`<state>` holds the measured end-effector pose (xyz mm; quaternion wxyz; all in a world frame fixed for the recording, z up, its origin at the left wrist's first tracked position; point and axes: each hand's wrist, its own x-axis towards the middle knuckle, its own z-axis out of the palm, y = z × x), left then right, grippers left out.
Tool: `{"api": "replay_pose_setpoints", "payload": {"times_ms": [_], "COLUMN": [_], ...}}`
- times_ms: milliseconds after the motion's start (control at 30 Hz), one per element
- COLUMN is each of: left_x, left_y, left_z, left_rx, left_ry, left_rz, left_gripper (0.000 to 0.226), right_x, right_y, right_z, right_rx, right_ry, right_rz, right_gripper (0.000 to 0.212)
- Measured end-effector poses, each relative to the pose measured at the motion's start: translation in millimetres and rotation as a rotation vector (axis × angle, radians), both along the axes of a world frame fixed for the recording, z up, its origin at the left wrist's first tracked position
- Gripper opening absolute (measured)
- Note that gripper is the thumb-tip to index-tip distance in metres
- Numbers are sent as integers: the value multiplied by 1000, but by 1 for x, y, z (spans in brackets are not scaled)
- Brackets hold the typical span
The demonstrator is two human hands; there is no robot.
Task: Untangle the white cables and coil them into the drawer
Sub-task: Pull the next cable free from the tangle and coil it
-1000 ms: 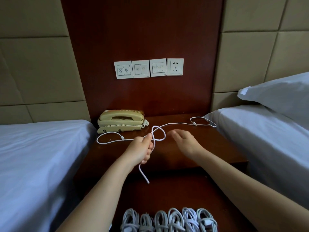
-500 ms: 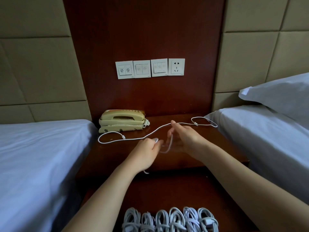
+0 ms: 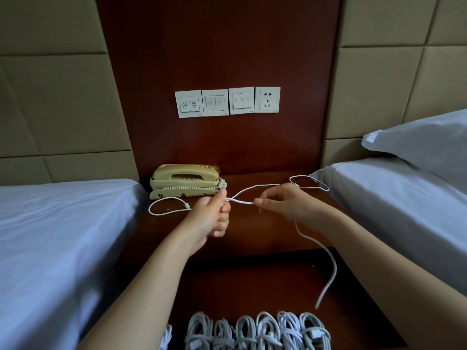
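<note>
we note the white cable (image 3: 241, 201) drawn nearly taut between both hands, its held stretch running left to right just above the counter (image 3: 252, 238). left hand (image 3: 211, 218) is fisted, grip pressed together on the cable at its top; right hand (image 3: 283, 203) pinches the other end of that short stretch between thumb and fingertips (image 3: 259, 201). from the left grip one tail loops out left over the counter, lying in front of the phone (image 3: 185, 181); a second strand runs back and right to a small loop by the right bed (image 3: 394, 198). below the right hand a free tail hangs down toward the open drawer (image 3: 353, 311), where finished coils (image 3: 257, 329) sit in a row. we judge coiling turns on this: the slack lies mostly beyond the left grip and behind the right one, so winding wants one hand anchored, the other gathering along that left-right line.
</note>
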<state>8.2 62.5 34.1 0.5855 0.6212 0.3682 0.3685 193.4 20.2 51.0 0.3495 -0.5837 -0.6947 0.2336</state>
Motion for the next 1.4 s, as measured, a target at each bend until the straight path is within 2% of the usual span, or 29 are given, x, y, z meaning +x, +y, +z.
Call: {"api": "replay_pose_setpoints", "payload": {"times_ms": [167,300,533,700,833,1000,1100,1200,1300,1400], "left_x": [-1,2,5,6,3,2,3,4,5,3], "left_y": [-2,-5,-14,-14,-14,-16,-13,-7,1,5], "left_z": [-1,0,6,9,8,11,11,9,5,1], "left_rx": [-34,-32,-134,-217,-267,-335,-350,-309,-180,-36], "left_ry": [17,16,8,-146,-246,-422,-544,-576,-510,-297], "left_rz": [-28,-54,-246,-289,-293,-218,-108,29,171,241], "left_gripper": [47,48,52,51,48,44,43,43,41,40], "right_x": [-8,-17,-18,-21,-30,-42,-52,-59,-64,-65], "right_y": [4,5,9,15,12,-2,-7,-10,-16,-19], "right_z": [-8,-9,-7,-18,-27,-22,-21,-19,-12,-4], "right_rx": [46,128,308,209,72,6,7,-3,11,145], "right_ry": [-211,-163,-69,17,-106,-225,-357,-438,-480,-507], "right_rz": [48,76,-60,-56,15,79,111,140,181,152], "right_gripper": [18,20,33,36,33,26,29,28,26,22]}}
